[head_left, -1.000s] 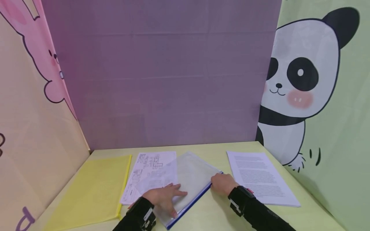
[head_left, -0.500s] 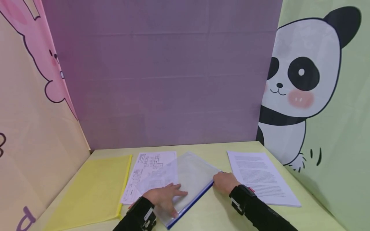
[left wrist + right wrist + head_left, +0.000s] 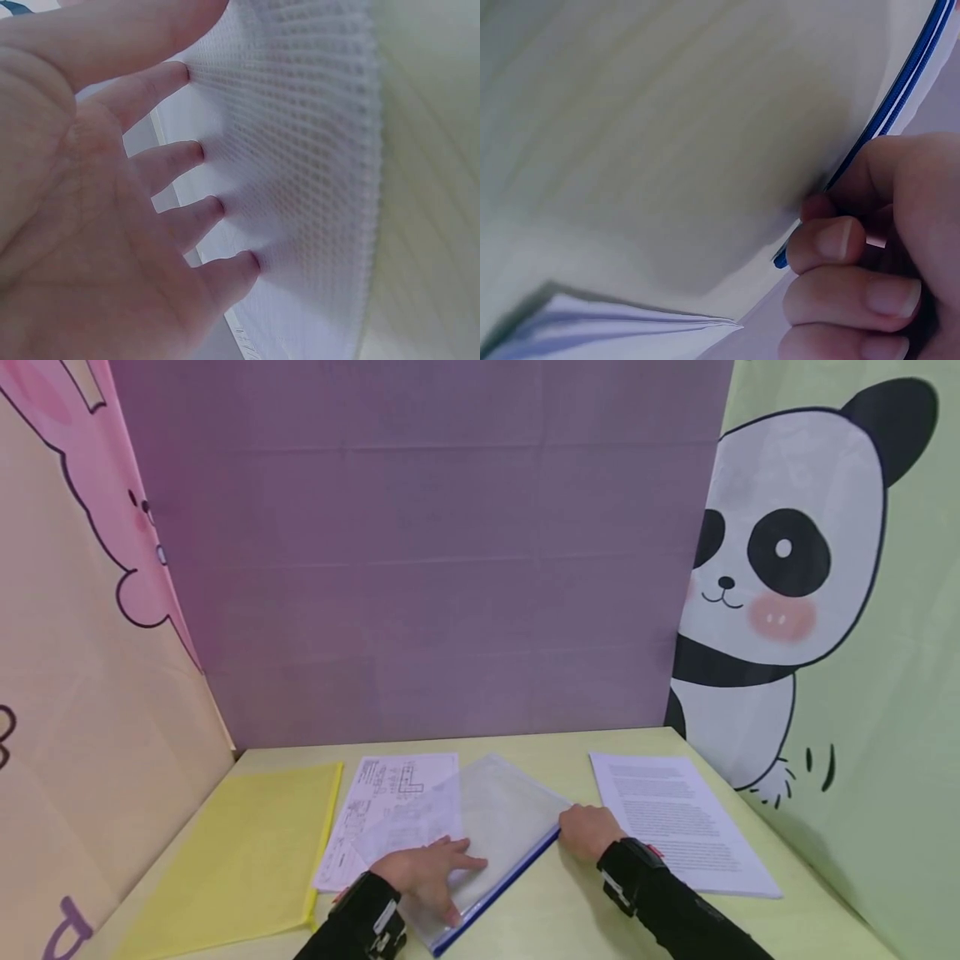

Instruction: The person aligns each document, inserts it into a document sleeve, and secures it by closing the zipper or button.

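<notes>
A clear mesh zipper pouch (image 3: 510, 802) with a blue zipper (image 3: 498, 893) along its near right edge lies slanted on the table, its left part over a printed sheet (image 3: 393, 785). My left hand (image 3: 431, 872) rests on the pouch with fingers spread, near the zipper's lower end. In the left wrist view the fingertips (image 3: 247, 262) press into the mesh (image 3: 300, 165). My right hand (image 3: 588, 833) pinches the zipper at its far right end. The right wrist view shows curled fingers (image 3: 847, 292) around the blue zipper (image 3: 907, 82); whatever they pinch there is hidden.
A yellow zipper pouch (image 3: 240, 852) lies flat on the left side of the table (image 3: 555, 918). To the right is a stack of printed paper (image 3: 675, 827), close to my right hand. A purple panel (image 3: 450, 568) stands along the table's back edge.
My right hand has slid a little to the right along the zipper, up to the corner. My left hand and the pouch have stayed in place.
</notes>
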A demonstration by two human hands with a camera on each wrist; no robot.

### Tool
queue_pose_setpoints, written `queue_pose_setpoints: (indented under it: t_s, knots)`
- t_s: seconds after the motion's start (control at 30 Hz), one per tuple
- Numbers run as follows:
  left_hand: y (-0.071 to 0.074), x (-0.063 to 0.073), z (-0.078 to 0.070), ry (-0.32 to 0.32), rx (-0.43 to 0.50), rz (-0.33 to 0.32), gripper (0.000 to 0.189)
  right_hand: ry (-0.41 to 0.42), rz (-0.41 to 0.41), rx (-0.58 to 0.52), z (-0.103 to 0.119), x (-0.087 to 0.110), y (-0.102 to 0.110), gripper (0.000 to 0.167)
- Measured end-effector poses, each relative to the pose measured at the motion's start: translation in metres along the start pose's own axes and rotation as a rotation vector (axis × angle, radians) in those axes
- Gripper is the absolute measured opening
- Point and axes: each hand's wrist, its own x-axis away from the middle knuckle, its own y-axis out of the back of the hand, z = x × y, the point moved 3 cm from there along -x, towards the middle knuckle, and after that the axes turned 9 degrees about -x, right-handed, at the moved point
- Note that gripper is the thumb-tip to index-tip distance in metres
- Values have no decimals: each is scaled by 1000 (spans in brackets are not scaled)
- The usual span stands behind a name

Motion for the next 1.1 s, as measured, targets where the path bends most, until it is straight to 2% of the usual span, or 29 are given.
queue_pose_setpoints:
  t_s: [0.6,0.83,1.1]
  knots:
    - [3,5,-3,-14,-6,2,75,36,-56,37,-6,3,5,19]
    - [2,2,0,-21,-9,17,75,13,-71,59,-11,4,7,20]
    - [1,4,-1,-10,-11,5,75,-15,-64,40,-25,-3,-1,21]
